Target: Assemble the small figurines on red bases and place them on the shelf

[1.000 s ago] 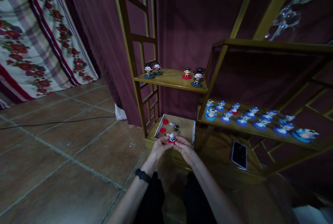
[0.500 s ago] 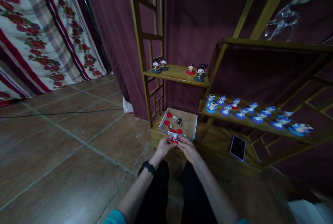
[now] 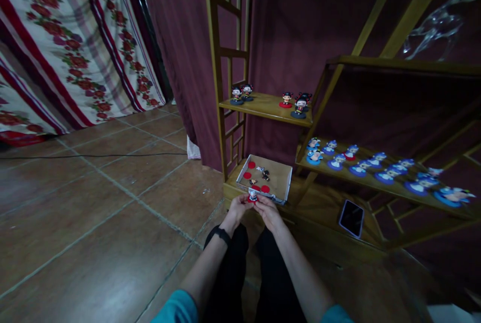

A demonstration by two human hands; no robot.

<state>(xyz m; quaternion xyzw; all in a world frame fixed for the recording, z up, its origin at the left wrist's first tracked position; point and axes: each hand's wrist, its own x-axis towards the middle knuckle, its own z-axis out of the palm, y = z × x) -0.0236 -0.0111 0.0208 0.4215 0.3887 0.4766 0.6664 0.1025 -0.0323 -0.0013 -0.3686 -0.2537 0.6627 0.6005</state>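
Between my two hands is a small figurine (image 3: 253, 196) with a white top and a red round base, held upright. My left hand (image 3: 239, 209) pinches the base from the left, and my right hand (image 3: 267, 211) grips it from the right. Just beyond my fingers sits a shallow cardboard box (image 3: 280, 178) with white edges. Inside it lie several red discs (image 3: 247, 175), a dark figurine piece (image 3: 265, 175), a small white piece (image 3: 260, 169) and another small figure piece (image 3: 253, 182). My fingers hide part of the base.
A wooden shelf unit (image 3: 263, 105) holds several black-haired figurines (image 3: 300, 106). To the right, a lower shelf carries several blue-and-white figurines (image 3: 361, 167). A phone (image 3: 351, 218) lies on the bottom board. A clear glass deer (image 3: 438, 30) stands top right. A cable (image 3: 112, 155) crosses the tiled floor.
The view has turned a little left, so the shelves appear farther right. Both hands still hold the figurine, in nearly the same place before me.
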